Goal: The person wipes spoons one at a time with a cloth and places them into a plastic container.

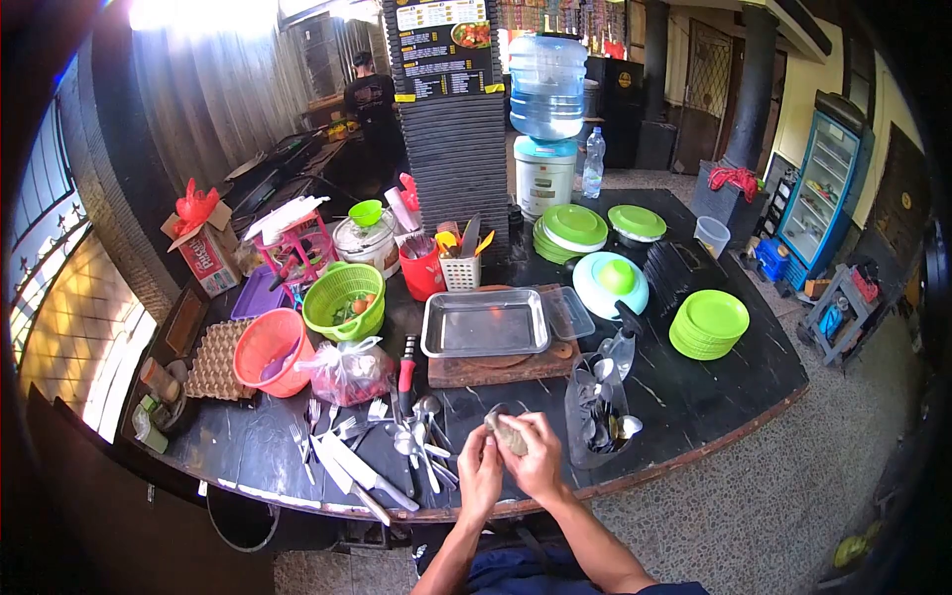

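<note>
Over the table's front edge, my right hand (536,458) is closed around a greyish-brown cloth (512,437). My left hand (480,470) meets it from the left, fingers closed on what looks like a spoon (497,410); its rounded metal end shows above the cloth, and the rest is hidden. Left of my hands lie loose spoons (405,441), several forks (347,424) and two large knives (354,470). A clear container (599,458) holding spoons stands to the right of my hands.
A metal tray (486,342) rests on a wooden board (466,373) ahead. Green plates (708,325) are stacked right. At left are a green basket (344,300), an orange basket (272,349) and egg trays (220,359). A person (371,104) stands in the back.
</note>
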A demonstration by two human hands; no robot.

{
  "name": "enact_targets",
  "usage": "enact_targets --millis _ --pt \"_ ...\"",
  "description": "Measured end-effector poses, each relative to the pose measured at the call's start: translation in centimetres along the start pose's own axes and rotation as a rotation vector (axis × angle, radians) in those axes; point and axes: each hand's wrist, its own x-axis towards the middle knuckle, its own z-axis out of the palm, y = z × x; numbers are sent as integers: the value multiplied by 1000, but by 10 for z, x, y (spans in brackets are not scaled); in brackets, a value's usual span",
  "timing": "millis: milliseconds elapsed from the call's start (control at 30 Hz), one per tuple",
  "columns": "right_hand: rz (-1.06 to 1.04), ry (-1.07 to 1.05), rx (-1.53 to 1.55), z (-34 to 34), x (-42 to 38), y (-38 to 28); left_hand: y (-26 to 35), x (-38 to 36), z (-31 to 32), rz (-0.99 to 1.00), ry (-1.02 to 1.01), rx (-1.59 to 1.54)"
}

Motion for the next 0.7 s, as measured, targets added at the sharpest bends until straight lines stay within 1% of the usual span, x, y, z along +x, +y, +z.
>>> enact_targets --millis 33,67,133,167,233,267,333,367,400,467,533,600,633,667,700 --pt "8 -58 19 -3 -2 -6 2 1 0 12 43 -52" --pt "37 -72 84 2 -9 -3 -3 3 -5 38 54 -27" --pt "30 -69 80 2 -11 -1 -11 7 -3 112 66 -52" --pt "30 -69 80 1 -9 1 -13 5 -5 112 65 -52" --pt "-14 5 16 -4 -1 5 4 -2 -7 -40 -42 40" --pt "-41 62 -9 -6 4 7 6 -4 -6 -39 -42 41" --pt "-71 106 -50 -12 11 8 9 -5 -2 -39 -73 23" --pt "-95 150 -38 -12 13 9 0 -4 -4 6 -112 26" --pt "-96 150 -39 -12 14 9 -4 -5 -4 7 -112 25" --pt "-93 239 -60 -11 16 8 -7 -7 -2 -10 -125 115" --pt "-60 200 -57 -10 9 6 -1 -9 2 -34 -111 69" --pt "-47 16 -16 -8 -1 3 5 -8 5 -72 -50 -20" --pt "-86 -35 -2 -5 -7 5 9 -8 6 -66 -29 -64" --pt "-70 -50 21 -4 -10 2 -1 -3 -1 -53 -43 -61" --pt "-77 -64 14 -4 -11 3 1 -3 -1 -64 -38 -80"
